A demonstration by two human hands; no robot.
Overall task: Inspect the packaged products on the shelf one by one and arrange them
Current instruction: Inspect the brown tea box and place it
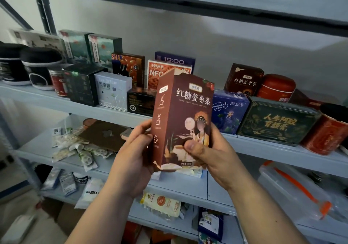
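Left hand (135, 155) and right hand (212, 153) are nearest us, both gripping the brown tea box (182, 111).
- Left: fingers curled round the box's left edge, low down.
- Right: thumb (194, 147) pressed flat on the front face; the other fingers go behind the box and are hidden.
- We hold the box upright with a slight tilt, printed front towards us. It is in the air in front of the shelf (56, 100) and not touching it.

On the shelf behind it:
- Blue box (228, 111) just right of the held box, then the dark green box (276, 121) beside that.
- Second brown box (243, 79) with the same print stands at the back, with a red tin (275, 87) beside it.
- To the left: small black box (141, 102), white box (113, 91) and tall black box (81, 83) along the front edge.
- Orange box (165, 72) and purple box (175, 59) sit behind the held one, partly hidden.

The lower shelf holds loose sachets (81, 149). A clear plastic bin (293, 191) sits at lower right.
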